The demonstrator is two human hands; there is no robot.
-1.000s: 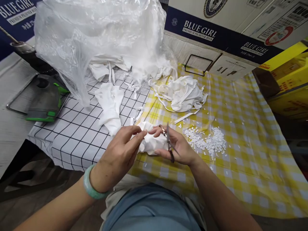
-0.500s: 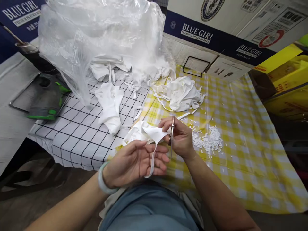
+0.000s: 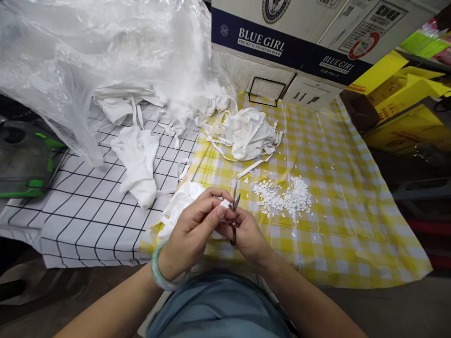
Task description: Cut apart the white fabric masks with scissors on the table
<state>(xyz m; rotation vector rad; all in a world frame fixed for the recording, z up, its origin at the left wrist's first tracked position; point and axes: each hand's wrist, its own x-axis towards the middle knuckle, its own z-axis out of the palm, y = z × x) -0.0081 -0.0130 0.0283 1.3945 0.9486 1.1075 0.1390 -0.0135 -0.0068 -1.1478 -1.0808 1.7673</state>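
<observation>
My left hand [image 3: 197, 230], with a pale green bangle at the wrist, pinches the end of a white strap [image 3: 224, 203] between thumb and forefinger. Small scissors [image 3: 236, 202] are held in my right hand [image 3: 252, 239], their blades slightly apart and pointing up just beside the strap end. The white strapped garment [image 3: 176, 206] lies on the table left of my hands, partly hidden behind my left hand. To the right is a heap of small white clippings [image 3: 298, 195]. A pile of white strapped garments [image 3: 248, 134] sits beyond my hands.
A large clear plastic bag [image 3: 134, 51] of white garments fills the back left. Another white garment [image 3: 139, 159] lies on the grid-patterned cloth [image 3: 88, 234]. Behind stand a beer carton [image 3: 299, 47] and a black wire stand [image 3: 267, 91]. Yellow boxes [image 3: 405, 122] are at the right.
My left hand has turned from open and palm up to pinching the strap end. The scissors have swung from hanging down to pointing up. My view has shifted to the right.
</observation>
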